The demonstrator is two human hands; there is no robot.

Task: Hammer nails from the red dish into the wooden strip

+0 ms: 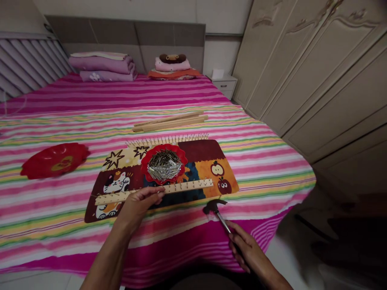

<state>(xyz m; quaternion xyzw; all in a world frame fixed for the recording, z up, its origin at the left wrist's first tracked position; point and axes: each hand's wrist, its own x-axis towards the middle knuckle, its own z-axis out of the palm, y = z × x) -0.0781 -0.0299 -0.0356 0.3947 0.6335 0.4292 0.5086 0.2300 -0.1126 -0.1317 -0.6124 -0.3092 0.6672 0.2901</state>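
Note:
My left hand (pixel 140 201) is closed at the middle of a pale wooden strip (pixel 193 185), thumb and fingers pressed together on it. Several nails stick up along that strip; whether a loose nail is also between the fingertips cannot be made out. In my right hand (pixel 243 246) is a claw hammer (pixel 222 219), gripped by its handle, its dark head just off the mat's near edge. Behind the strip, a red scalloped bowl (pixel 145 171) holds a heap of nails (pixel 165 164). Both bowl and strip lie on a patterned mat (pixel 202 151).
Another nail-studded strip (pixel 166 140) lies along the mat's far edge. Several bare wooden strips (pixel 172 123) are stacked beyond it. A red plastic tray (pixel 56 161) sits at left on the striped bedspread (pixel 266 161). Folded bedding (pixel 102 66) is near the headboard; a wardrobe (pixel 326 80) stands right.

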